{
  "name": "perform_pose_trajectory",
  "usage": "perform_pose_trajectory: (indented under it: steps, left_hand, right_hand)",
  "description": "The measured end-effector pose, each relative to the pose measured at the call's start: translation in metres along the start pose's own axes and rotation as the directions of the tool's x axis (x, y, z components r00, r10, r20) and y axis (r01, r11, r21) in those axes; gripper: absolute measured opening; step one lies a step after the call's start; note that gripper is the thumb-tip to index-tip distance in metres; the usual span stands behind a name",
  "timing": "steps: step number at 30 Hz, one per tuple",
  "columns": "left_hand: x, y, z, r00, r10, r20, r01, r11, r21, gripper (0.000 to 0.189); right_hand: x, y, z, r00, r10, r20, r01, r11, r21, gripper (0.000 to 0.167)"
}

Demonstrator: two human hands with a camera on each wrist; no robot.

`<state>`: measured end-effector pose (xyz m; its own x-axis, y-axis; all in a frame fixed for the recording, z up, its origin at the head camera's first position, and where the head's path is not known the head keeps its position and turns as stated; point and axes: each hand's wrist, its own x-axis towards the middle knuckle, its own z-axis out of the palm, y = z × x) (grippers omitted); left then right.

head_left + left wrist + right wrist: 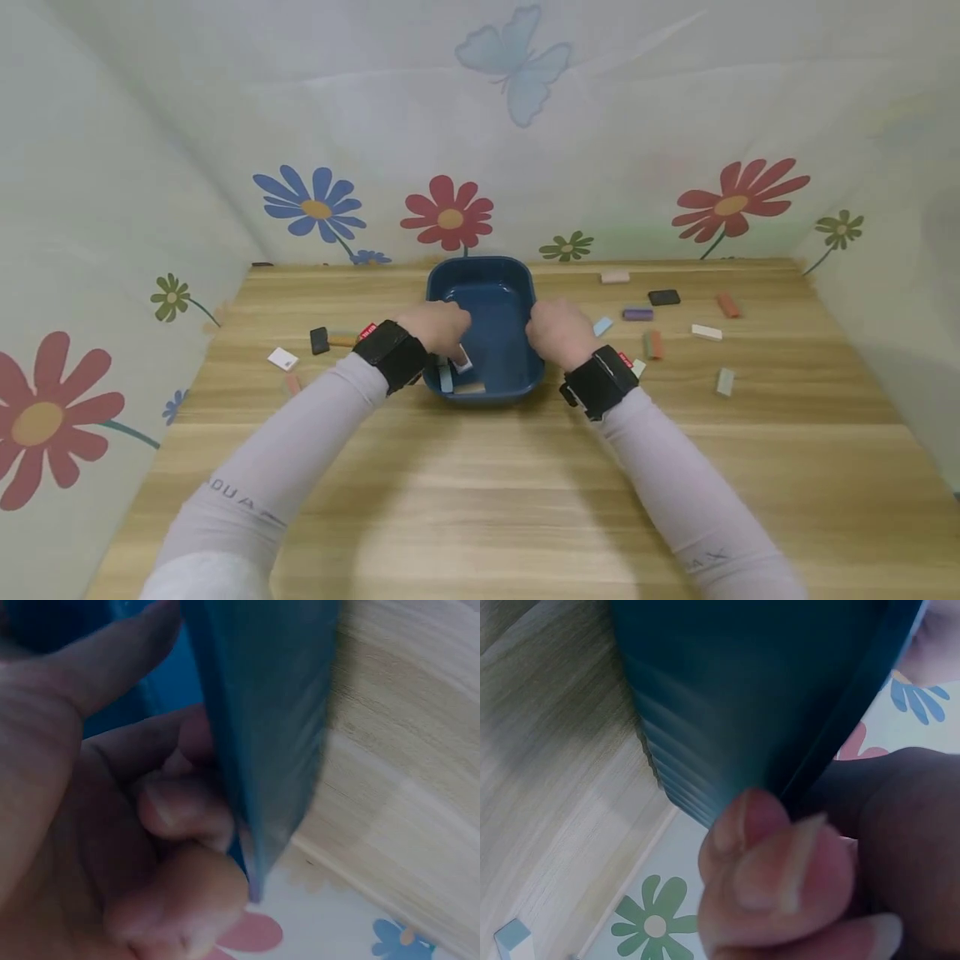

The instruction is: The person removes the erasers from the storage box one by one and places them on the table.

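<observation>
A deep blue plastic bin (491, 333) stands on the wooden table. My left hand (437, 327) reaches over its left side, fingers bent inside; in the left wrist view the bin wall (262, 712) hides the tips of the thumb and index finger. Right under those fingers is a small white block (464, 362), and I cannot tell whether they hold it. Near it in the bin lie a pale blue block (446, 377) and a beige block (470, 388). At the right rim, my right hand (561, 333) grips the bin, its fingertips (742, 821) overlapping the outer wall.
Several small blocks lie right of the bin, among them purple (637, 314), black (663, 297) and white (707, 332) ones. On the left are a white block (282, 358) and a black one (319, 340). A flower-printed cloth (600, 150) hangs behind the table.
</observation>
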<state>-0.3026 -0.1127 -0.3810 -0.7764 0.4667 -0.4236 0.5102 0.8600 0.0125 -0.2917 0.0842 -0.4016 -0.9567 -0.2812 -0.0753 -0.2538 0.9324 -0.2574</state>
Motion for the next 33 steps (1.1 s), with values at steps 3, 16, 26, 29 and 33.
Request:
perform_pose_trajectory:
  steps: [3, 16, 26, 29, 33]
  left_hand:
    - [0.003, 0.008, 0.000, 1.000, -0.009, -0.010, 0.009, 0.997, 0.073, 0.040]
    - [0.008, 0.013, 0.010, 0.997, -0.002, -0.072, 0.014, 0.985, 0.172, 0.039]
    - [0.010, 0.009, 0.014, 0.996, 0.012, -0.085, 0.002, 0.986, 0.169, 0.033]
    - [0.010, 0.007, 0.016, 0.994, 0.032, -0.108, -0.014, 0.986, 0.165, 0.030]
    - [0.009, 0.002, 0.017, 0.982, 0.065, -0.178, -0.037, 0.987, 0.154, 0.028]
  right_hand:
    - [0.000, -0.001, -0.001, 1.000, 0.008, -0.001, -0.008, 1.000, 0.009, 0.022]
    - [-0.001, -0.001, 0.001, 1.000, 0.031, 0.002, -0.031, 0.999, 0.024, 0.024]
    - [-0.001, -0.002, 0.003, 0.999, 0.050, -0.006, -0.050, 0.998, 0.031, 0.025]
    - [-0.001, -0.001, 0.005, 0.998, 0.057, -0.019, -0.056, 0.998, 0.033, 0.026]
    - [-0.001, -0.003, 0.005, 0.998, 0.056, -0.015, -0.055, 0.998, 0.035, 0.026]
